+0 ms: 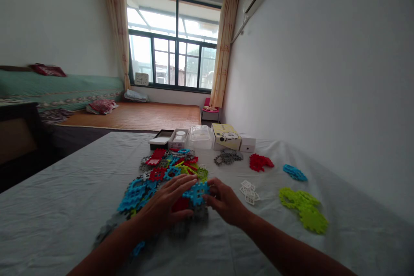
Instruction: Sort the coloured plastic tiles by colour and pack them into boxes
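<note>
Between my hands is a blue toothed plastic building tile (198, 194) with square holes. My right hand (226, 202) pinches its right edge between thumb and fingers. My left hand (174, 195) lies stretched over the mixed pile, fingers extended and thumb apart, its fingertips beside the blue tile. Under and around it are a red piece (180, 206), dark grey pieces (181, 227) and blue pieces (134, 194). Farther up the pile lie red tiles (157, 174) and lime green pieces (202, 174). My left palm hides part of the pile.
Sorted groups lie to the right: grey pieces (229, 157), red pieces (259, 162), blue pieces (294, 172), white tiles (249, 192) and lime green pieces (305, 208). Behind stand a clear plastic box (199, 137), a yellow box (225, 136) and small open boxes (179, 138) on the grey cloth (64, 198).
</note>
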Demonstrator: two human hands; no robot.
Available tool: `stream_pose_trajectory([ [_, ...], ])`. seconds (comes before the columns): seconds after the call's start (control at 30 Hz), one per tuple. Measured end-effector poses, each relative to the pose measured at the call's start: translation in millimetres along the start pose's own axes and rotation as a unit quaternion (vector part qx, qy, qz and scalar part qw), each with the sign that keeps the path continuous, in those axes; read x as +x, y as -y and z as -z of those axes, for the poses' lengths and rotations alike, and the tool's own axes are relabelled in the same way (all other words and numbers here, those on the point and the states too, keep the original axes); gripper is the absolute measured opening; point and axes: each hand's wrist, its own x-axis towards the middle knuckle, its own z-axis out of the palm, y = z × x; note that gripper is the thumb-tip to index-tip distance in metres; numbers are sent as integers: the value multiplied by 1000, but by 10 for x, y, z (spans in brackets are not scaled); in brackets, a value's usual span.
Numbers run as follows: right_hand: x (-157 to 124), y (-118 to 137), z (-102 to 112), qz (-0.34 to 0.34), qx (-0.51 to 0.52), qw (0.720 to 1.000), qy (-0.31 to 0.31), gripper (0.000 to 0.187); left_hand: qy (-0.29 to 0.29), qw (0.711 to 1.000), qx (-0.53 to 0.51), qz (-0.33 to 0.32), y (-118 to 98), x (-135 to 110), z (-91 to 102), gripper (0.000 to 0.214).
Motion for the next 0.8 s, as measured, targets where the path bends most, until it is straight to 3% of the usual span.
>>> stream_pose_trajectory([
  [0.07,23,-84,547,-13,-46,997,-60,34,-30,999,19,24,114,-18,46,56],
  [0.13,-12,-216,1278,-33,-88,980,-174,43,-65,995,32,64,234,-36,92,47],
  [0.17,-63,-299,1671,-53,-113,962,-244,46,-85,992,36,84,285,-43,114,45],
  [0.23,-235,-479,2414,-120,-151,897,-399,44,-112,986,40,117,359,-52,152,43],
  [0.33,-593,-728,3205,-179,-174,840,-482,45,-124,982,38,135,404,-46,194,42],
  [0.4,-807,-859,3479,-205,-191,818,-502,43,-127,982,37,137,419,-40,207,42],
  [0.53,-1032,-1054,3712,-242,-247,791,-504,36,-128,981,40,139,484,-53,202,41],
  [0.7,-1024,-1154,3884,-260,-385,772,-433,42,-132,981,40,137,606,-102,171,38],
  [0.8,-891,-1167,3847,-231,-474,776,-346,44,-148,981,41,116,678,-126,152,37],
])
